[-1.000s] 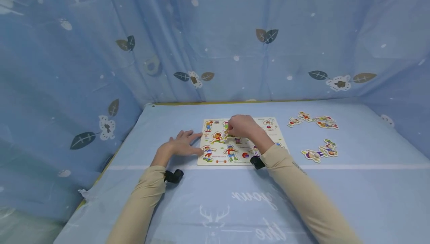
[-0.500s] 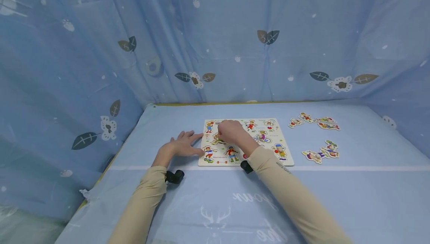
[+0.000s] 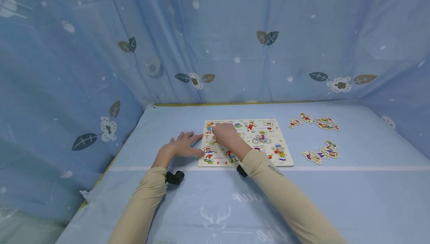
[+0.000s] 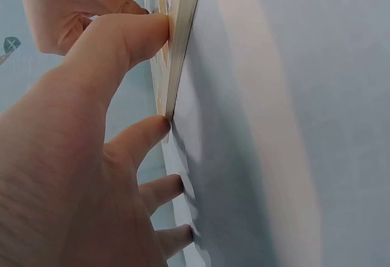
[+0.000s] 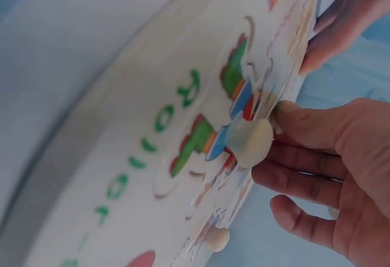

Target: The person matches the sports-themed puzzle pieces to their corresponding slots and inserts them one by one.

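A cream puzzle board [image 3: 262, 163] with printed sports figures lies flat on the table. My left hand [image 3: 183, 145] is spread at its left edge; in the left wrist view the thumb [image 4: 149, 34] and index fingertip touch the board's side. Over the board's left part, my right hand [image 3: 227, 134] points down with curled fingers. The right wrist view has its thumb [image 5: 304, 124] and fingers pinched at a puzzle piece, mostly hidden by the hand. Close by stands the pale round knob [image 5: 253, 144] of the roller-skater piece.
Loose figure pieces lie right of the board: one group [image 3: 305, 118] farther back, another [image 3: 315, 156] nearer. A bicycle piece [image 3: 262, 138] and a basketball piece [image 3: 279, 152] sit on the board. Patterned blue curtain [image 3: 235, 50] rises behind the table.
My right hand has moved left across the board, from its middle to its left part, uncovering the figures behind it. The left hand stays at the board's edge.
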{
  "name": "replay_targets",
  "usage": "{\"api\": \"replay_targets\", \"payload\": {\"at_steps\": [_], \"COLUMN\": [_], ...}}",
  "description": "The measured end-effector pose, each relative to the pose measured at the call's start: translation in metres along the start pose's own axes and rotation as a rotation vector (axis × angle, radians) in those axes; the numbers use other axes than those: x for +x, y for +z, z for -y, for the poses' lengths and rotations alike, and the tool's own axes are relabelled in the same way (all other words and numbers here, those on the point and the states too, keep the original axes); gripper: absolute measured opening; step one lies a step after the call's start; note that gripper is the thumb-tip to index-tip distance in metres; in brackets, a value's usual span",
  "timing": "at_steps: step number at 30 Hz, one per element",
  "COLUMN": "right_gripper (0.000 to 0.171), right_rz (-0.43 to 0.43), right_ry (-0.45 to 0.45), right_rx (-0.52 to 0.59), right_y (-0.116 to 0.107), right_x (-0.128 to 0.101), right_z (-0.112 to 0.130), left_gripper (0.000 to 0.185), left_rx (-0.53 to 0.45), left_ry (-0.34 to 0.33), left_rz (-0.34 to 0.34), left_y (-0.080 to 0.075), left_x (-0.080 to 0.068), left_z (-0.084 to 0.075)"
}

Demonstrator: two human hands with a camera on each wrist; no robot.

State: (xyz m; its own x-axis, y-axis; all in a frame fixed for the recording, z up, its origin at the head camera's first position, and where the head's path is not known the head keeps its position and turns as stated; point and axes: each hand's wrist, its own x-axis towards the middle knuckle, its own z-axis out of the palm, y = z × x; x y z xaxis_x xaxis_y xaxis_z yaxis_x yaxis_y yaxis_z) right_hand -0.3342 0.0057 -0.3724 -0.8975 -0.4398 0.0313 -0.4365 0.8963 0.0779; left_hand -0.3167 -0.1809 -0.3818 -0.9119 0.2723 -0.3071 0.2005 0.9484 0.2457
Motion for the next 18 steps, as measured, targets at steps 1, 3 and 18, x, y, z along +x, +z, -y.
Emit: {"api": "replay_targets", "payload": {"at_steps": [1,3,18], "right_gripper": [0.017,0.018,0.015], "right_rz": [-0.003,-0.006,-0.029], "right_ry": [0.005,0.011,-0.083], "right_rx": [-0.001,0.008,0.202], "right_y": [0.0,0.0,0.001], "right_x": [-0.001,-0.002,-0.023], "right_z": [0.0,0.0,-0.024], "left_gripper": [0.085,0.085,0.083], "left_rx": [-0.004,-0.006,0.009], "left_ry": [0.002,0.005,-0.006], "left_rz": [-0.002,-0.002,-0.019], "left_y": [0.0,-0.001,0.003], "left_x": [0.0,-0.001,0.001], "left_z": [0.0,0.0,-0.001]}}
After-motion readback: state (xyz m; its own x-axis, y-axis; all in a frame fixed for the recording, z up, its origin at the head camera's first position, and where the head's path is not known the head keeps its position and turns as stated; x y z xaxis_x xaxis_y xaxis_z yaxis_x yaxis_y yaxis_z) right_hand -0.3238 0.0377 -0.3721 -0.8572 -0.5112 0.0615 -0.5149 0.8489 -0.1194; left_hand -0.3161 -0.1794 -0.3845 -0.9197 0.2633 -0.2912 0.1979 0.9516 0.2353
